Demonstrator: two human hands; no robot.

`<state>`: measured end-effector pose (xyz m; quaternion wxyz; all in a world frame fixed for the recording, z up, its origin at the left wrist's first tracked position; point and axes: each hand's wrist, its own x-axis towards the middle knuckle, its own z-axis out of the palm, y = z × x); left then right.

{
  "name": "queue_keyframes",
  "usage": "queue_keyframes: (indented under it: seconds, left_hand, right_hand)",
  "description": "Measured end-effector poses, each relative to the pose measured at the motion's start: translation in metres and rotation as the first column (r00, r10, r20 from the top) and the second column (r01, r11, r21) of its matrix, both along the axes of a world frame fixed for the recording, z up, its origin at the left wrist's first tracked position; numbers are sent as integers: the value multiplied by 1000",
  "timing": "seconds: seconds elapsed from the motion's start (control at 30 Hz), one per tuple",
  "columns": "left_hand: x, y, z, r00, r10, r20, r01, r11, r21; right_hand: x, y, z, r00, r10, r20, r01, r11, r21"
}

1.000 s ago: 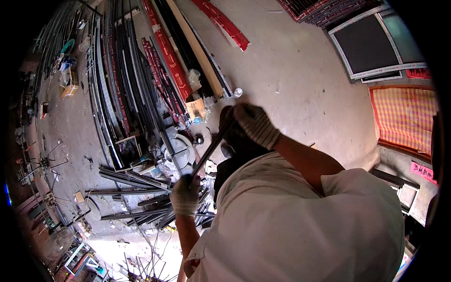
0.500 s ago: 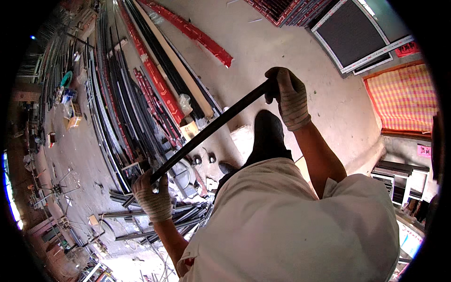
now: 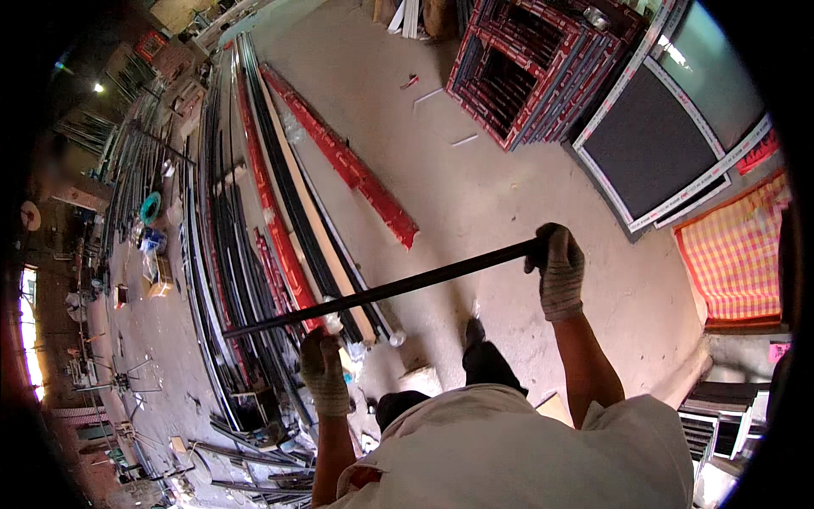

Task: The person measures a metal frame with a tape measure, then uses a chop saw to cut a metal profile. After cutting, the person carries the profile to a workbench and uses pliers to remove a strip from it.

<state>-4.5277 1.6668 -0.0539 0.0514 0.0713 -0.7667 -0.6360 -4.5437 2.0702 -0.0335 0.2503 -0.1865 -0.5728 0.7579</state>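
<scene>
A long, straight dark bar slants across the space in front of me, its right end higher in view than its left. My right hand, in a pale knitted glove with dark fingertips, is closed around the right end. My left hand, gloved alike, is raised just below the bar, well in from its left end. A narrow gap seems to separate its fingertips from the bar, and its fingers look loosely bent with nothing in them.
Long dark, red-wrapped and tan profiles lie along the floor at left. A separate red-wrapped length lies ahead. Stacked red frames, a dark mesh panel and a checked cloth stand at right. Loose offcuts lie lower left.
My view has tipped up and ahead. The bar lies flatter across the view. My left hand seems to have come off the bar, while my right hand keeps its end.
</scene>
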Motion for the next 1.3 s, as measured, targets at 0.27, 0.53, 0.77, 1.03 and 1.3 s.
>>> queue_keyframes:
  seconds: [0.27, 0.53, 0.77, 1.03, 1.3]
  left_hand:
    - [-191, 145, 27, 974, -193, 115, 39, 651, 758]
    - [-318, 180, 13, 964, -139, 226, -59, 717, 694]
    - [-519, 205, -30, 980, -118, 160, -34, 692, 721]
    - [-777, 267, 28, 958, -261, 114, 83, 638, 766]
    - [-1009, 320, 20, 982, -80, 170, -70, 683, 727]
  right_hand:
    - [-66, 140, 33, 987, -151, -49, 149, 988, -29]
    - [-219, 174, 15, 995, -92, 27, 93, 994, -63]
    - [-439, 208, -16, 998, -65, 25, 67, 993, -102]
    - [-685, 234, 26, 998, -11, -58, 3, 990, -139]
    - [-949, 268, 1, 982, 107, 154, -101, 994, -42]
